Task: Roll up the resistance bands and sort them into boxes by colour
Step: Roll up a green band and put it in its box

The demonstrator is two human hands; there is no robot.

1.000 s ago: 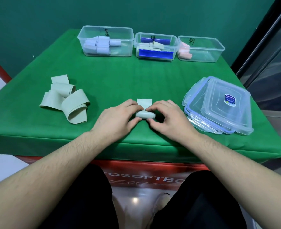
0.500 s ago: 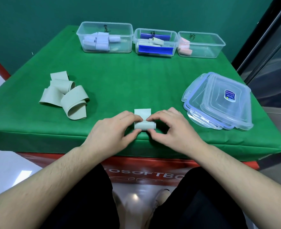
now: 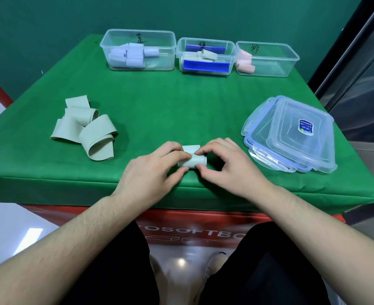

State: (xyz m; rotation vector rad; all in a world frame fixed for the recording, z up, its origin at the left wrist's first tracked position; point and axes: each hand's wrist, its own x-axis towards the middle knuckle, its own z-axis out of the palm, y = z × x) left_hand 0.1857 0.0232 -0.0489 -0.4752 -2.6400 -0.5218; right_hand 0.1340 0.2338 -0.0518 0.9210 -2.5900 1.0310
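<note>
Low in the centre of the frame, the left hand (image 3: 150, 170) and right hand (image 3: 227, 166) are pinching a pale green resistance band (image 3: 192, 160) with curled fingers; its flat tail is looking shorter than a second ago, so the roll is nearly finished. More loose green bands (image 3: 87, 128) are waiting at middle left. The green-labelled box (image 3: 205, 56) is sitting at upper centre between two others, with nothing blocking the way; stacked lids (image 3: 291, 135) are lying at right.
</note>
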